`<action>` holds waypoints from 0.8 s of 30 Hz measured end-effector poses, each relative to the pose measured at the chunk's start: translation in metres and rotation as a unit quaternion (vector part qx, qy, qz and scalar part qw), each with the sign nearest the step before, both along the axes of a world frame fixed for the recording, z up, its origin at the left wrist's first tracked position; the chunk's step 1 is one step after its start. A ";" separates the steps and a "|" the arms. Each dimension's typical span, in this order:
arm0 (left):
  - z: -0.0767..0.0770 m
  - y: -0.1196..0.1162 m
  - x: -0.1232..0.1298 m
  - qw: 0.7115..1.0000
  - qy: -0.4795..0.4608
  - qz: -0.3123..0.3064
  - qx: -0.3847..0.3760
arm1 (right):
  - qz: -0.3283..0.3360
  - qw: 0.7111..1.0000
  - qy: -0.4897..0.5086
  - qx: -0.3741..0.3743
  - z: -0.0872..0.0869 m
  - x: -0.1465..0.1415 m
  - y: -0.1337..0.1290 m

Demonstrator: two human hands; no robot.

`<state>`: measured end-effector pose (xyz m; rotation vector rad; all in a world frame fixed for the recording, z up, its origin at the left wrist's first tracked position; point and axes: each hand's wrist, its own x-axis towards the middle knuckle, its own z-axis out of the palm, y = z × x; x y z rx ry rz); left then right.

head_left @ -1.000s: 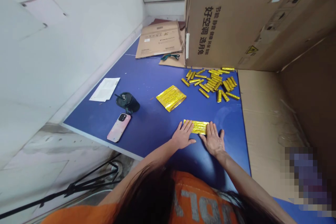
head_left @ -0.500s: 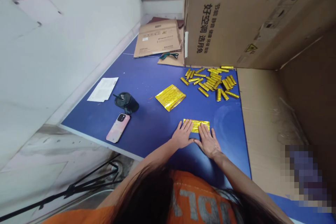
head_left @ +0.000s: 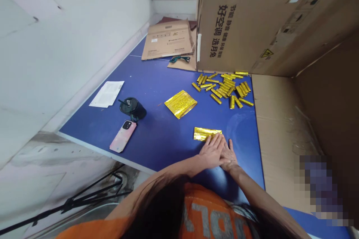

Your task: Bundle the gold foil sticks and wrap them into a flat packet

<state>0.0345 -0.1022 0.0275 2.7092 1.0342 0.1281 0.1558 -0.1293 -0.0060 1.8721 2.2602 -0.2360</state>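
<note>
A flat gold foil strip point(head_left: 201, 133) lies on the blue table in front of me. My left hand point(head_left: 212, 152) lies flat, fingers stretched out, over the strip's right part and partly over my right hand. My right hand point(head_left: 229, 154) is also spread at the strip's right end, some of its fingers hidden under the left. Farther off and to the left lies a wider flat gold foil piece point(head_left: 181, 104). Several small folded gold pieces point(head_left: 226, 85) are scattered near the back right of the table.
A dark cup with a straw point(head_left: 132, 108), a pink phone point(head_left: 123, 137) and white paper point(head_left: 107, 94) are at the left. Flattened cardboard point(head_left: 168, 40) and a teal cord point(head_left: 180, 59) lie at the back. A large cardboard box point(head_left: 246, 22) stands behind the gold pieces.
My left hand has slid right along the gold strip and now overlaps my right hand. The strip's left end is uncovered. The view has shifted slightly.
</note>
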 end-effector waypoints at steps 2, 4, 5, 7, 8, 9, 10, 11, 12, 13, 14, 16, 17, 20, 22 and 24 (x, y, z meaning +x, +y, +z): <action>-0.004 0.001 0.001 1.000 0.006 -0.003 -0.014 | -0.002 1.000 0.005 -0.005 0.002 0.000 0.000; -0.009 0.006 -0.011 1.000 0.008 -0.022 -0.011 | -0.010 1.000 0.018 0.009 0.003 0.000 0.000; -0.012 0.010 -0.020 1.000 0.012 -0.019 -0.004 | -0.014 0.999 0.025 0.019 0.004 -0.001 0.000; -0.017 0.018 -0.040 0.999 0.023 -0.026 0.009 | -0.021 0.998 0.035 0.040 0.004 -0.002 0.000; -0.020 0.022 -0.049 0.999 0.026 -0.021 0.013 | -0.023 0.998 0.038 0.049 0.004 -0.002 0.000; -0.022 0.026 -0.057 0.999 0.030 -0.011 0.018 | -0.023 0.997 0.041 0.056 0.003 -0.003 0.001; -0.023 0.029 -0.063 0.999 0.033 0.002 0.024 | -0.025 0.997 0.042 0.060 0.003 -0.003 0.002; -0.025 0.031 -0.068 0.999 0.036 0.009 0.028 | -0.026 0.997 0.043 0.062 0.002 -0.004 0.003; -0.027 0.032 -0.070 0.999 0.039 0.015 0.032 | -0.029 0.997 0.042 0.064 0.001 -0.004 0.004; -0.028 0.033 -0.071 0.998 0.041 0.019 0.035 | -0.032 0.997 0.041 0.064 0.001 -0.003 0.005; -0.029 0.034 -0.072 0.998 0.043 0.022 0.038 | -0.034 0.996 0.041 0.065 0.000 -0.003 0.006; -0.030 0.033 -0.070 0.998 0.044 0.025 0.044 | -0.036 0.997 0.043 0.061 0.001 0.000 0.007; -0.030 0.033 -0.070 0.998 0.044 0.026 0.047 | -0.038 0.997 0.045 0.057 0.002 0.001 0.008; -0.029 0.031 -0.068 0.997 0.047 0.026 0.052 | -0.086 0.994 0.045 0.057 0.009 0.000 0.011; -0.029 0.031 -0.068 0.997 0.050 0.029 0.052 | -0.123 0.988 0.048 0.079 0.017 -0.010 0.016; -0.030 0.030 -0.068 0.997 0.053 0.030 0.050 | -0.083 0.990 0.076 0.086 0.023 -0.027 0.022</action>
